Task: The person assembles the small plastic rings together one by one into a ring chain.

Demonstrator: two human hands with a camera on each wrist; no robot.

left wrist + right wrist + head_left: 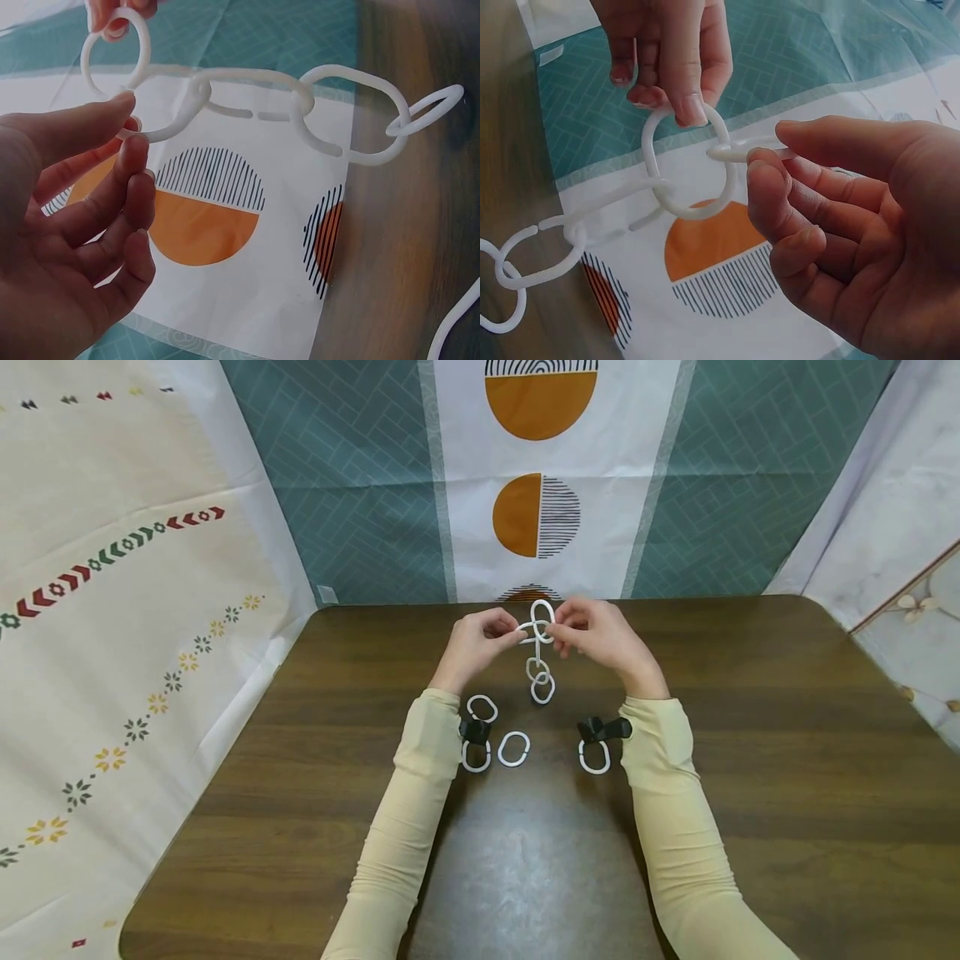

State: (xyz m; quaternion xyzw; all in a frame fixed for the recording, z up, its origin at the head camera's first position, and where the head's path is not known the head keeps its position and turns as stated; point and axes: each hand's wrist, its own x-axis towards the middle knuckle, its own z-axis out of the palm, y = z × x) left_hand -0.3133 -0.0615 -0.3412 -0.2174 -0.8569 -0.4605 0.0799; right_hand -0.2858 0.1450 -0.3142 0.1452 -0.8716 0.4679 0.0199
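Between my two hands is a chain of white plastic links [537, 647]. My left hand [480, 647] pinches one link [649, 157] between thumb and index finger. With thumb and index finger my right hand [603, 639] pinches the end link [144, 52], which passes through the left hand's link. From the left hand's link hang a long link [255, 73], a further one [352, 71] and the lowest link [442, 94]. Small gaps show in some of the hanging links. My fingertips hide part of each held link.
Several loose white links lie on the brown wooden table [787, 793]: one [482, 697] by the left wrist, a second [476, 770] partly behind the left black wrist strap [475, 731], another [500, 752] beside it, and one [596, 772] under the right strap [603, 729]. Patterned cloth [360, 527] hangs behind the table.
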